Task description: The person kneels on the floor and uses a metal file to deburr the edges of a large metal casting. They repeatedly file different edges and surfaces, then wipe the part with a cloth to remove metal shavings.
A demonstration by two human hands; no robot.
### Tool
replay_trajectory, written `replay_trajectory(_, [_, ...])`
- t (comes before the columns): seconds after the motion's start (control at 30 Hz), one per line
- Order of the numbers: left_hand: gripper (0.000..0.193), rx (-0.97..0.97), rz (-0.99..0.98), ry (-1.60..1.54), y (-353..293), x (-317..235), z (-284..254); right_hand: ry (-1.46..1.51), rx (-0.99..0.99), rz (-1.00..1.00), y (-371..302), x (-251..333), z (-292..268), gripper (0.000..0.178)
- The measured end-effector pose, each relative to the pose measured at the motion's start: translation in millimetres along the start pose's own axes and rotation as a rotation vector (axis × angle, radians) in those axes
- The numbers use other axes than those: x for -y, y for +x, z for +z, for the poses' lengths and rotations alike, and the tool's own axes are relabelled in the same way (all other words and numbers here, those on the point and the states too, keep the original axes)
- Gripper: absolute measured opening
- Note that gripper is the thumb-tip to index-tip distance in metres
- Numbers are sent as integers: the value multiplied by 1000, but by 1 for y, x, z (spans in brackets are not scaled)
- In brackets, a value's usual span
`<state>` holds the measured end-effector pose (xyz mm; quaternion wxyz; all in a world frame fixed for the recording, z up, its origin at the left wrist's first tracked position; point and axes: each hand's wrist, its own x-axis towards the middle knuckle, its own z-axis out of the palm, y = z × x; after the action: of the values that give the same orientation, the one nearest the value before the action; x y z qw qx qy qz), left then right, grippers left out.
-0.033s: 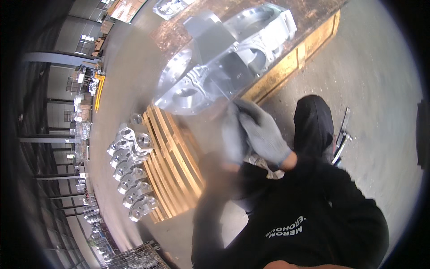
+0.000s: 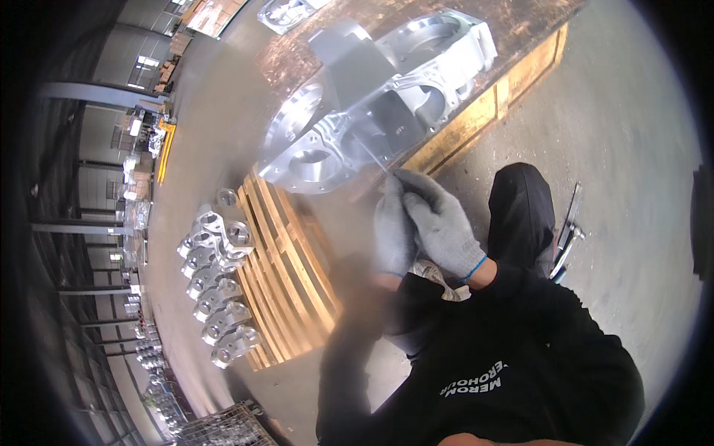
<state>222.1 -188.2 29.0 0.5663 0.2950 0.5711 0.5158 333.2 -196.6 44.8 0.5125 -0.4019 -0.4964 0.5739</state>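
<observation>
Left hand [image 2: 393, 234]: gloved in grey; your fingers lie together, clamped on the near end of a thin rod [image 2: 374, 157];
Right hand [image 2: 446, 227]: against your left; its fingers bend, clamped on the same rod;
Casting [image 2: 379, 119]: large, silver, on the bench [image 2: 520, 30] before you; the rod points toward it; contact is too blurred to tell;
Pallet [image 2: 286, 275]: left of you, beside a row of small castings [image 2: 216, 291].
</observation>
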Motion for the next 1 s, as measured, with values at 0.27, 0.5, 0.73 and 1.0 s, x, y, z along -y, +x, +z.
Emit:
replay_trajectory(0.27, [50,-2,294,457,0,9,-8,226,-29,212,-5,-5,2,41])
replay_trajectory(0.5, [66,48,400,387,-9,12,-10,-11,47,49,-3,-16,1,45])
replay_trajectory(0.73, [68,8,291,281,-4,-8,-4,38,32,-24,3,-18,11,45])
replay_trajectory(1.0, [74,-61,471,549,-10,1,-11,-174,-113,174,-9,-14,17,45])
